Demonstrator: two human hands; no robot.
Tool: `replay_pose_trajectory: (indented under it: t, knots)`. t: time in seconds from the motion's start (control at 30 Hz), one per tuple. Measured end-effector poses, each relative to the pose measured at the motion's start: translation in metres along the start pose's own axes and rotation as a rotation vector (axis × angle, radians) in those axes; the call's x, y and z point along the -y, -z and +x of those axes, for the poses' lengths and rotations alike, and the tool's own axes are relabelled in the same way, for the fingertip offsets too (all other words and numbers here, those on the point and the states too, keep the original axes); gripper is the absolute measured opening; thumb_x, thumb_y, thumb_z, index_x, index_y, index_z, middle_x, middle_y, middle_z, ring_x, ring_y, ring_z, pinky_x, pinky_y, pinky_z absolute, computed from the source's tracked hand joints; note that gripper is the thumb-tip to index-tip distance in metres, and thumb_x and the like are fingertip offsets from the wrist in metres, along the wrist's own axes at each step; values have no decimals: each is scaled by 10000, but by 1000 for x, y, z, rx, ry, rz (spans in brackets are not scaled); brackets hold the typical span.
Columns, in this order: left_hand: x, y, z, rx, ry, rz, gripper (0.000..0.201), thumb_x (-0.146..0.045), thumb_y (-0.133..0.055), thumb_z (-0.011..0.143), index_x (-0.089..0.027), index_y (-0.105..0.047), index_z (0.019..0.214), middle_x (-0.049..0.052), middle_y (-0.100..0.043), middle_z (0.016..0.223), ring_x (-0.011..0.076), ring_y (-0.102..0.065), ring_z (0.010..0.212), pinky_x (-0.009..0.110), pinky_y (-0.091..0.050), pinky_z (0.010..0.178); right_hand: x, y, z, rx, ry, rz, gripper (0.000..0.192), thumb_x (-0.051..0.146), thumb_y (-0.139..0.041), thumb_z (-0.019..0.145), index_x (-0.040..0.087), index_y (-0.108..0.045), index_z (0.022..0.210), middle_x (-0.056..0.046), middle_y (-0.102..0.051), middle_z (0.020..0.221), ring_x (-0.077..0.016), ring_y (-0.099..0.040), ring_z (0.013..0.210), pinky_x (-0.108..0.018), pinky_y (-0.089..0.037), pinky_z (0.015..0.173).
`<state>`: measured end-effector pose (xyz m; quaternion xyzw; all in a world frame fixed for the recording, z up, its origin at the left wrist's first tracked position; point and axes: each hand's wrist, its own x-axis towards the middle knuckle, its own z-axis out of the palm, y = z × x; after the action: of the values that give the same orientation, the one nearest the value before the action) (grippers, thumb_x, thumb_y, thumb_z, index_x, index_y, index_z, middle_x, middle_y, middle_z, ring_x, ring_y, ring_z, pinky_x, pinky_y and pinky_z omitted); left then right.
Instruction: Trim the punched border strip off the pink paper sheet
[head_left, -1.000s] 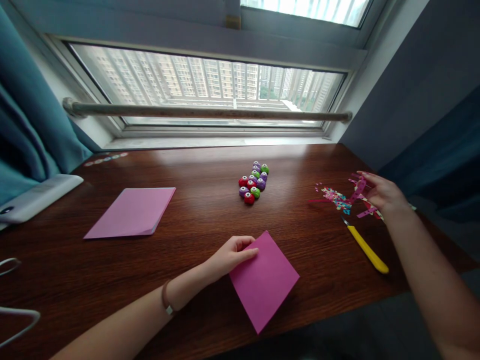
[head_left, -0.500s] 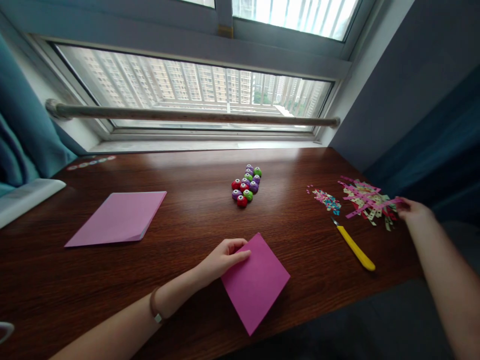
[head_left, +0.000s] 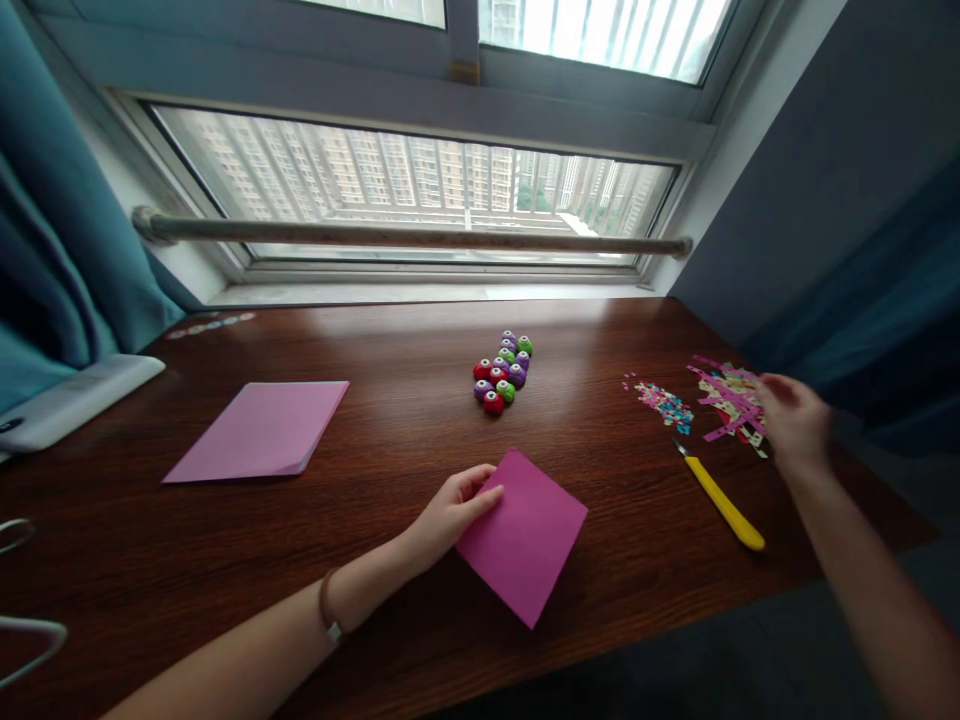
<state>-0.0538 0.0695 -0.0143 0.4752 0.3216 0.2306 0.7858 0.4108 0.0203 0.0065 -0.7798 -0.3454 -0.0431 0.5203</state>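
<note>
Pinning the near magenta paper square (head_left: 525, 535) flat with left hand (head_left: 450, 515), fingertips spread on its left corner. Resting right of that sheet, beyond the slim yellow craft knife (head_left: 721, 497): right hand (head_left: 793, 422), blurred, touching limp paper strips (head_left: 729, 400); grip unclear.

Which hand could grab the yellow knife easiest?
Probably the right hand: it is over the paper scraps, just beside the yellow knife. The left hand rests on the pink paper, farther away.
</note>
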Motion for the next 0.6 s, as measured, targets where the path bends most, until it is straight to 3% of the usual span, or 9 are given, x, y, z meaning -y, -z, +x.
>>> replay_pose_trajectory:
  t: [0.07, 0.13, 0.2, 0.3, 0.47, 0.6]
  knots:
    - [3, 0, 1, -55, -94, -63, 326, -328, -629, 775, -182, -552, 1056, 44, -641, 937, 139, -600, 771, 231, -476, 693, 46, -21, -60, 397, -190, 458, 398, 382, -628, 747, 143, -547, 1055, -150, -584, 1060, -220, -591, 938, -371, -463, 852]
    - [6, 2, 2, -95, -171, -97, 384, -305, -620, 785, -201, -503, 1136, 65, -634, 1020, 167, -613, 834, 272, -487, 747, 90, -42, -119, 783, -407, 609, 515, 460, -644, 719, 150, -494, 1102, -138, -598, 1024, -218, -611, 881, -369, -492, 801]
    - [8, 4, 4, -118, -213, -99, 424, -285, -619, 788, -201, -472, 1176, 85, -621, 1075, 190, -614, 884, 294, -489, 776, 121, -60, -162, 1033, -532, 643, 622, 461, -698, 664, 148, -441, 1136, -128, -602, 1017, -201, -612, 864, -320, -501, 766]
    - [10, 6, 6, -105, -221, -86, 456, -252, -638, 772, -180, -464, 1188, 105, -609, 1107, 207, -604, 942, 305, -482, 817, 139, -85, -189, 1121, -553, 605, 591, 440, -709, 659, 154, -461, 1113, -91, -610, 982, -154, -595, 828, -220, -482, 656]
    - [8, 6, 8, -78, -177, -76, 464, -241, -676, 733, -161, -490, 1150, 94, -620, 1051, 199, -594, 944, 304, -486, 816, 132, -110, -188, 1022, -484, 631, 462, 410, -742, 615, 124, -554, 926, -57, -625, 839, -117, -554, 673, -180, -400, 532]
    - [3, 7, 7, -237, -152, -61, 240, -335, -631, 765, -150, -542, 889, 5, -606, 785, 113, -577, 715, 235, -498, 670, 126, -109, -191, 1028, -468, 651, 391, 377, -752, 610, 101, -583, 829, -52, -622, 784, -98, -525, 639, -183, -390, 552]
